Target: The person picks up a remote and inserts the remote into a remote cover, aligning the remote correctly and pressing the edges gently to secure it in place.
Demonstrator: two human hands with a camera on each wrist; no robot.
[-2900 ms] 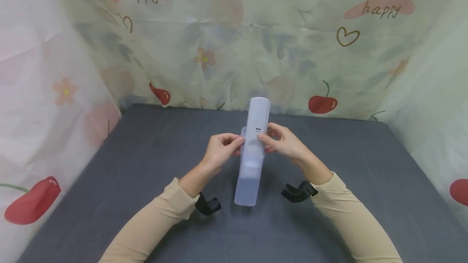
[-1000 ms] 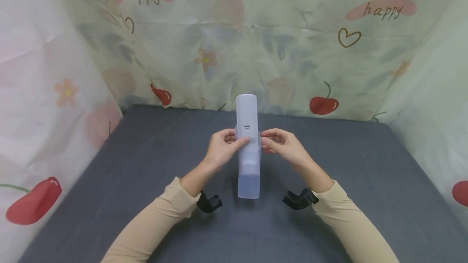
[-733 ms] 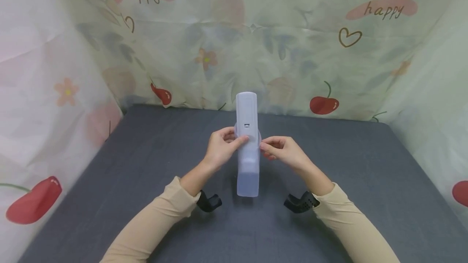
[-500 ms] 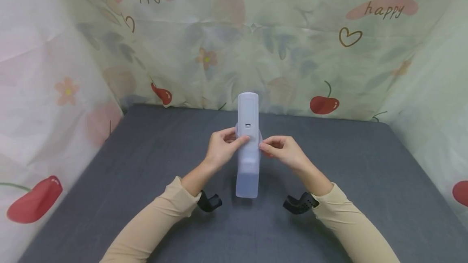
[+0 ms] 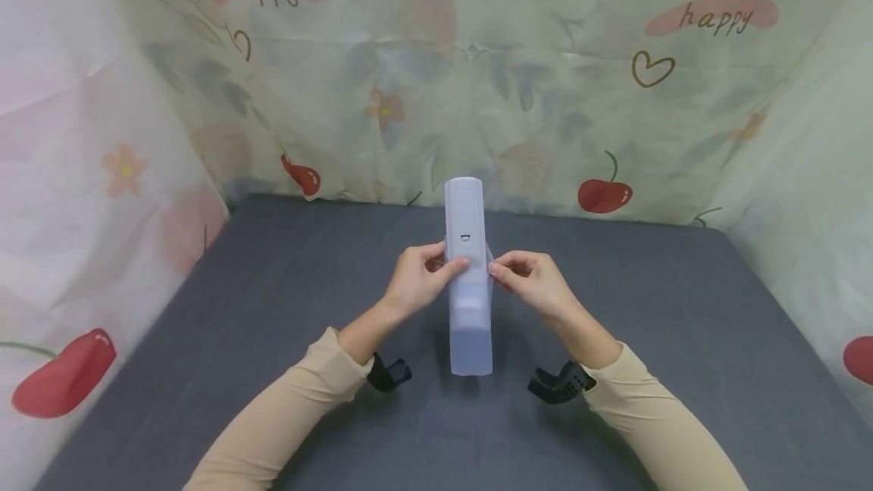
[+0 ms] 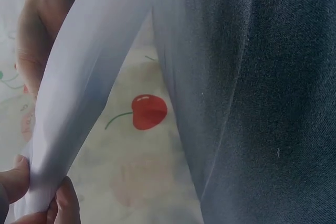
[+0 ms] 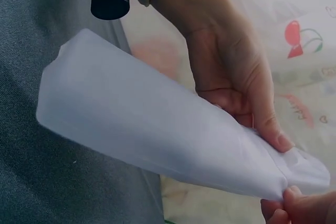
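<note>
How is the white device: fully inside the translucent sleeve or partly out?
Partly out: the white device shows bare at its top end, while the translucent sleeve covers it lower down.

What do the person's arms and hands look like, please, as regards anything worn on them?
The left sleeve and right sleeve are plain beige and slightly wrinkled. The left hand and right hand are bare, without gloves. Where each sleeve ends, something black is worn: a curved fitting on the left, a bracket with small holes on the right.
</note>
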